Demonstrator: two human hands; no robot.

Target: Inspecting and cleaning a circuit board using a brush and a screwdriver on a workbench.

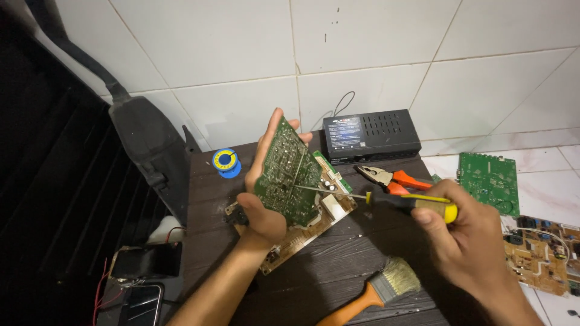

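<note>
Left hand (264, 199) is gripping a green circuit board (287, 175) by its edges, tilting the solder side up toward the camera so the joints are facing the tool. Right hand (465, 232) is closing around the yellow-and-black handle of a screwdriver (386, 199), whose tip is touching the board near its centre. A tan circuit board (302, 232) is lying on the dark table (338, 271) directly beneath. Orange-handled pliers (393, 178) are lying at 2 o'clock of the held board, a paintbrush (377, 290) at 5 o'clock, a blue solder spool (226, 162) at 10 o'clock.

Green circuit board (286, 172) in left hand (258, 208), yellow-handled screwdriver (411, 203) in right hand (462, 232).
</note>
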